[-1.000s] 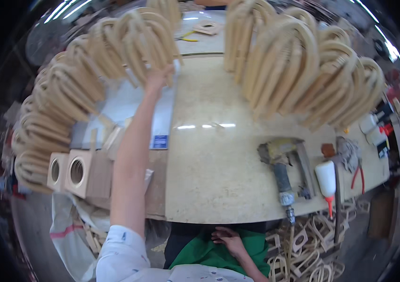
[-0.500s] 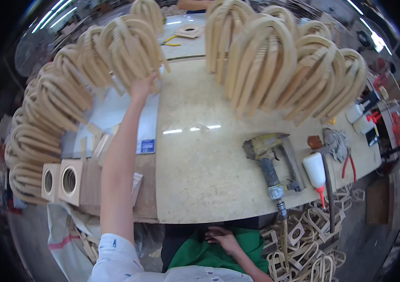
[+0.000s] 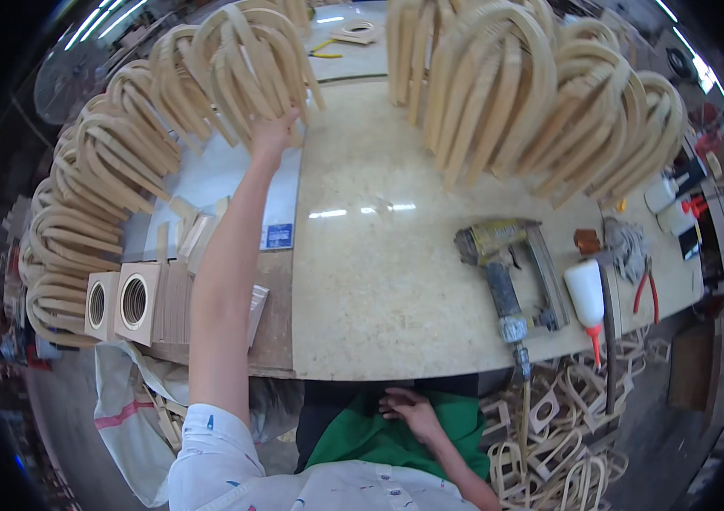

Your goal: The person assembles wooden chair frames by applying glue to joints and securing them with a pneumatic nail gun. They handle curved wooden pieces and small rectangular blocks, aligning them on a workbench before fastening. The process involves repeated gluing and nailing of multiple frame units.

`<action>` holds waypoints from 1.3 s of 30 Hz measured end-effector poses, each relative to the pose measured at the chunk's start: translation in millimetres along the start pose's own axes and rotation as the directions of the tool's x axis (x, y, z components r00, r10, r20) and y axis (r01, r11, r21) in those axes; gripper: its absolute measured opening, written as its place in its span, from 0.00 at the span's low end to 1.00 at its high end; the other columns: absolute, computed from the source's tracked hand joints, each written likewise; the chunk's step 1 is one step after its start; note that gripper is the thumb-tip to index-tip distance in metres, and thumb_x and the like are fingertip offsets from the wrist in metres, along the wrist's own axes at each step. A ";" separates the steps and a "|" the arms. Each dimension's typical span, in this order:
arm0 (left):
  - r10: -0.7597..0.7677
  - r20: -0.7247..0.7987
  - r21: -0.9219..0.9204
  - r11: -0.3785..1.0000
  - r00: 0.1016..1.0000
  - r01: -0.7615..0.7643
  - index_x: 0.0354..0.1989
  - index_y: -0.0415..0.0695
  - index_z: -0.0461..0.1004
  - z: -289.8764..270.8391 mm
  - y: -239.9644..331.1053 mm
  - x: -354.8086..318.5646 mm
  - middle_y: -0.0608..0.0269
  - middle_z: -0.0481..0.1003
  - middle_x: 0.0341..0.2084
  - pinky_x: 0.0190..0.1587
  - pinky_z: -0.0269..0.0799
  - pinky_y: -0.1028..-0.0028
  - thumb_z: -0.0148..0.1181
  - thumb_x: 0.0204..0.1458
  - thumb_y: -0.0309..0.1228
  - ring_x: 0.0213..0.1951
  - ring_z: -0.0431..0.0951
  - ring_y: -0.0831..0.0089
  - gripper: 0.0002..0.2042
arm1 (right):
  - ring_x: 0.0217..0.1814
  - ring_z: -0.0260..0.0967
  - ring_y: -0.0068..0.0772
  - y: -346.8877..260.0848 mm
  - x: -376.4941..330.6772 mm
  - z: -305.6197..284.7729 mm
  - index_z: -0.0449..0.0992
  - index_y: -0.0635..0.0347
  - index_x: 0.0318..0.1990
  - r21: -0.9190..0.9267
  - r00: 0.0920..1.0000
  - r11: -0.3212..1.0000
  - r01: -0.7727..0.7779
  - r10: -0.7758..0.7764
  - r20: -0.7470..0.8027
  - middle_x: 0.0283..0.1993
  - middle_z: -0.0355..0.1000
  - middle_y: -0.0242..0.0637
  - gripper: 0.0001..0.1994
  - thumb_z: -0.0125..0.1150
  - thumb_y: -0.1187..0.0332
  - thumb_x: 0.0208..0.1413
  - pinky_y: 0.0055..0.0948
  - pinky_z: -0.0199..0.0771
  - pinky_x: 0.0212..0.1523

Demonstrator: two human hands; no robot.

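Observation:
My left arm stretches across the table. My left hand (image 3: pixel 273 134) closes round the lower leg of a bent wooden arch (image 3: pixel 255 72), part of a standing bundle at the far left-middle. Its fingers are partly hidden by the wood. Down in my lap, my right hand (image 3: pixel 410 410) rests on a green cloth (image 3: pixel 353 434), with loosely bent fingers apart and nothing in them. To the right on the table lie a yellow and grey pneumatic nail gun (image 3: pixel 502 268) and a white glue bottle (image 3: pixel 585 294) with a red tip.
More arches (image 3: pixel 94 226) curve along the left edge; a tall group (image 3: pixel 498 94) stands at the far right. Square wooden plates with round holes (image 3: pixel 136 298) stand near left. Red-handled pliers (image 3: pixel 645 289) and a grey rag (image 3: pixel 626 247) lie at right. Finished frames (image 3: pixel 558 443) heap below.
The whole view has shifted, so the table sits slightly higher and further right. My left hand stays at the same arch bundle; my right hand still rests in my lap.

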State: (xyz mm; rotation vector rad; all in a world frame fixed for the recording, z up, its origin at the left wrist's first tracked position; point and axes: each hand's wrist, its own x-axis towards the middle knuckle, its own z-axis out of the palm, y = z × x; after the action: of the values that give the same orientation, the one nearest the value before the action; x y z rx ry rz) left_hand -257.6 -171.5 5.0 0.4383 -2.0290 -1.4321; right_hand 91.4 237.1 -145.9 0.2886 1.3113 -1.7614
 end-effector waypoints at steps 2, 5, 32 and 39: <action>0.014 0.005 0.283 0.959 1.000 -0.015 0.43 0.40 0.78 -18.6 -21.0 1.5 0.63 0.79 0.34 0.39 0.71 0.68 0.65 0.49 0.33 0.36 0.77 0.71 0.15 | 0.45 0.75 0.35 -6.4 -5.2 2.6 0.67 0.72 0.56 -0.079 1.000 0.997 -0.006 0.005 -0.013 0.46 0.75 0.48 0.17 0.54 0.75 0.59 0.30 0.77 0.46; 0.057 0.156 0.089 0.993 0.986 -0.072 0.45 0.39 0.78 -5.8 -11.1 -26.1 0.59 0.80 0.36 0.43 0.71 0.68 0.65 0.49 0.32 0.40 0.78 0.68 0.16 | 0.43 0.74 0.25 -22.0 -20.4 1.6 0.71 0.67 0.54 -0.437 0.991 0.891 0.125 -0.129 0.021 0.43 0.77 0.41 0.17 0.57 0.69 0.59 0.24 0.73 0.44; -0.100 0.293 -0.144 0.979 0.951 0.147 0.45 0.40 0.78 43.1 70.8 -149.3 0.52 0.79 0.36 0.47 0.72 0.66 0.63 0.51 0.36 0.40 0.79 0.61 0.16 | 0.39 0.72 0.24 -110.6 -78.1 4.5 0.72 0.69 0.50 -0.466 0.803 0.735 0.492 -0.590 -0.082 0.39 0.75 0.38 0.13 0.55 0.76 0.58 0.22 0.72 0.41; -0.156 0.256 0.210 0.972 0.954 0.102 0.60 0.35 0.63 50.0 55.5 -141.1 0.44 0.70 0.54 0.58 0.67 0.63 0.72 0.40 0.39 0.56 0.70 0.54 0.38 | 0.54 0.65 0.50 -227.7 -61.5 -8.2 0.68 0.67 0.53 -0.971 0.374 -0.119 0.206 -0.908 0.190 0.51 0.68 0.50 0.19 0.59 0.76 0.52 0.39 0.65 0.55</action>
State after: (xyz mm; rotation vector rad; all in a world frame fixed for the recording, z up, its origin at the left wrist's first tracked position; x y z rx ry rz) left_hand -178.6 -32.8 4.4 0.4869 -2.4148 -1.4406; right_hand -48.9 284.6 37.9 -0.7920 3.2222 -1.0130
